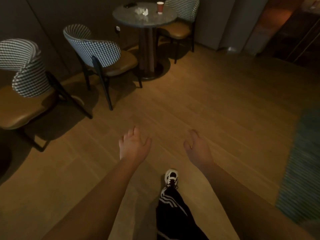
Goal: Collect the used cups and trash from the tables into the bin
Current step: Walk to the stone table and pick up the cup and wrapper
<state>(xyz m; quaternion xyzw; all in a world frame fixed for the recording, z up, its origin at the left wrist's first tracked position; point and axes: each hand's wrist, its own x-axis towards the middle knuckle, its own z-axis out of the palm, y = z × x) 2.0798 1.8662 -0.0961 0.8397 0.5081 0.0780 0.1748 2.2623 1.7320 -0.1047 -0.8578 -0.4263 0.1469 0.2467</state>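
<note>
Both hands empty above the wooden floor.
Left hand (134, 144) and right hand (197, 146) hang released; red cup (160, 7) and crumpled trash (142, 11) sit on far round worktop (152, 20).

Ahead of you, the red paper cup (160, 7) stands on the round grey stone surface (155, 20), right of the crumpled white tissue (142, 11); checked-back chairs (97, 49) flank it.

We view from head height, facing forward-down: pale wooden floor (199, 104) near, round grey stone-topped table (162, 19) far ahead.
</note>
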